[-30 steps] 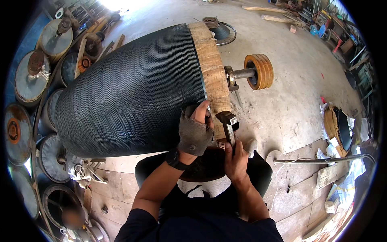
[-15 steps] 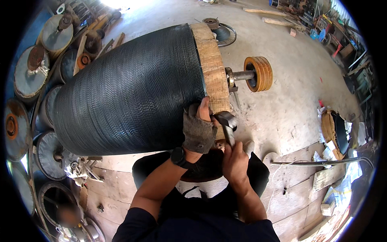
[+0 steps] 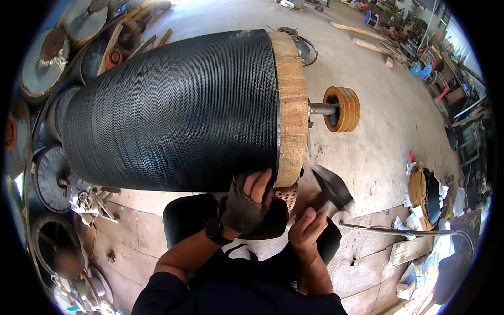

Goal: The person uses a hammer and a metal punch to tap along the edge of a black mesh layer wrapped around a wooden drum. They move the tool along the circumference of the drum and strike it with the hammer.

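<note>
Fingers of the right hand (image 3: pixel 308 229) grip a hammer (image 3: pixel 334 188), right of centre; I see the gloved left hand (image 3: pixel 245 203) by the black drum (image 3: pixel 181 113), upper centre-left, can't tell its grip.

There are 1 left hand (image 3: pixel 245 203) in a grey-brown fingerless glove and 1 bare right hand (image 3: pixel 308 228), making 2 in all, plus 1 black wristwatch (image 3: pixel 214 230) and 1 dark metal hammer (image 3: pixel 336 190). Of machine parts there are 1 large black ridged drum (image 3: pixel 178 113), 1 pale brown wooden end ring (image 3: pixel 292 110), 1 grey metal shaft (image 3: pixel 321 108) and 1 ochre grooved pulley (image 3: pixel 346 109). Farther off are 2 long pale wooden planks (image 3: pixel 359 30), 1 small reddish block (image 3: pixel 389 62), 1 blue-flanged spool (image 3: pixel 371 19) and at least 6 round grey-faced drums (image 3: pixel 51 176), whose overlap hides the exact count
</note>
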The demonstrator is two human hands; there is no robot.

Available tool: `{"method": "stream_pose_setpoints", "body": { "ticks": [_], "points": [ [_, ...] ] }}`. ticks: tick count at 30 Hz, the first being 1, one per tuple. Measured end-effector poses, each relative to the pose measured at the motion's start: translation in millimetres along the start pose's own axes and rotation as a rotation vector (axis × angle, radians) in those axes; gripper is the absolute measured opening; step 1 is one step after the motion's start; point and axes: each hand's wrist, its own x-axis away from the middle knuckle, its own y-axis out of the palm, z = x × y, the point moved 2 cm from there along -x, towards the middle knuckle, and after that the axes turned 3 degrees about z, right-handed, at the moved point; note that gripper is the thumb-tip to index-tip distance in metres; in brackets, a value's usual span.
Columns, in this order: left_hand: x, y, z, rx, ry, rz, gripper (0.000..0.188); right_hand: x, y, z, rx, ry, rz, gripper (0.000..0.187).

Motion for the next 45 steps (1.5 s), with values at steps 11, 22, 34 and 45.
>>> {"method": "stream_pose_setpoints", "body": {
  "ticks": [11,22,34,45],
  "points": [
    [99.6,54.7,0.5,-0.103,0.083,-0.620,0.026,-2.2,17.0,7.2,0.115,-0.193,0.047,0.026],
    [98.4,57.1,1.1,-0.156,0.177,-0.682,0.021,-0.3,15.0,-1.9,-0.209,-0.080,0.118,0.027],
    [105.4,67.5,-3.9,-0.091,0.100,-0.625,0.026,-8.2,22.8,-7.1,0.357,-0.339,-0.041,0.028],
    [96.8,56.4,2.0,-0.132,0.111,-0.635,0.028,-7.3,15.6,-0.4,0.514,-0.261,-0.092,0.027]
  ]
}}
